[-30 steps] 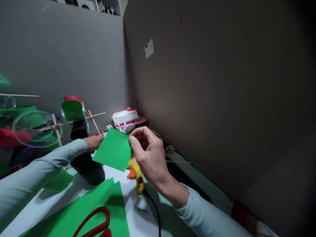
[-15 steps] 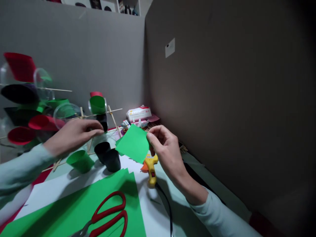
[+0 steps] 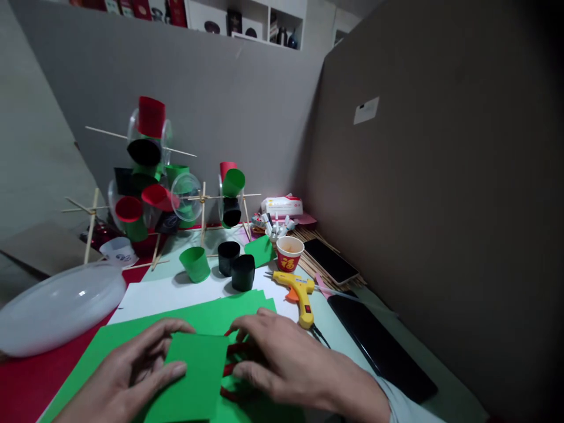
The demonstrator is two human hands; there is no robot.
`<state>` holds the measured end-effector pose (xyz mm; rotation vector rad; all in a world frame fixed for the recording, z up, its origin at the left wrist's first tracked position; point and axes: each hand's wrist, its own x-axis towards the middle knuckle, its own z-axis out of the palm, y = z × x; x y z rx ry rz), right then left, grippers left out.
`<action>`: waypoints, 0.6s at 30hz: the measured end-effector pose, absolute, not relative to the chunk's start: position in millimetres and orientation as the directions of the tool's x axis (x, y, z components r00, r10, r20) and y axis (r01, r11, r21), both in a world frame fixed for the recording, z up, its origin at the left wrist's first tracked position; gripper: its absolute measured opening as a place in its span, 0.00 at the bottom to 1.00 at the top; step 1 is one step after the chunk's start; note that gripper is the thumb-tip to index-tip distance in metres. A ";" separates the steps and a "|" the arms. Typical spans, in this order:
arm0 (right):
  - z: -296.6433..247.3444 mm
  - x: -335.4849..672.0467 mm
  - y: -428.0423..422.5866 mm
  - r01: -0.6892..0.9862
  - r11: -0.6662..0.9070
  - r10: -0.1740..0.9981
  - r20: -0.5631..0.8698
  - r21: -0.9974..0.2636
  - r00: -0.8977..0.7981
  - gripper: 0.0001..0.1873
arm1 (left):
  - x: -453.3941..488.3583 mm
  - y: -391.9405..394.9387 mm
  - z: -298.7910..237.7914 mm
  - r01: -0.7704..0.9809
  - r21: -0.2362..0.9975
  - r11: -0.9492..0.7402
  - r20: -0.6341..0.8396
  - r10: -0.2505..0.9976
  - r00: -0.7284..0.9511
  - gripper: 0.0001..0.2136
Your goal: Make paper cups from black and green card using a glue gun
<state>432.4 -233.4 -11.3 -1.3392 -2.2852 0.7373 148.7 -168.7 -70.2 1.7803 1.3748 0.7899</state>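
A small square of green paper is pinched in my left hand, with the thumb on top. My right hand is just right of it, fingers curved and apart over the red handles of the scissors. I cannot tell how firmly they touch. The blades are hidden behind the square. Larger green sheets lie beneath both hands. Beyond them are a green paper cup shape and two black ones. Another green paper piece rests behind these.
A yellow glue gun lies right of the sheets, near a red paper cup. Phones and wooden sticks lie rightward. A stick frame with coloured cups stands at the back left. A white balloon is at left.
The green paper square has passed from my right hand to my left and come nearer. My right hand has come down to the scissors. The view has swung left.
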 end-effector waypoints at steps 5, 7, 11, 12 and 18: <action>-21.3 424.9 -231.7 0.811 0.539 0.831 -0.017 -0.227 -0.556 0.10 | 126.2 -161.2 -76.3 0.294 0.955 -0.030 0.019 0.999 0.040 0.29; -22.9 427.9 -230.6 0.848 0.500 0.861 -0.006 -0.179 -0.509 0.08 | 124.3 -160.6 -79.0 0.238 0.971 -0.010 0.000 0.999 0.042 0.30; -25.6 443.5 -217.2 0.929 0.361 0.933 0.042 -0.087 -0.358 0.05 | 129.8 -164.5 -86.0 0.274 0.962 -0.020 -0.015 0.992 0.123 0.27; -27.8 446.9 -211.6 0.937 0.342 0.939 0.045 -0.071 -0.340 0.05 | 132.4 -166.2 -88.2 0.315 0.948 -0.038 -0.016 0.986 0.167 0.27; -30.5 447.0 -190.2 0.956 0.291 0.954 0.059 0.034 -0.293 0.03 | 148.8 -178.6 -96.4 0.489 0.865 -0.110 -0.103 0.915 0.389 0.23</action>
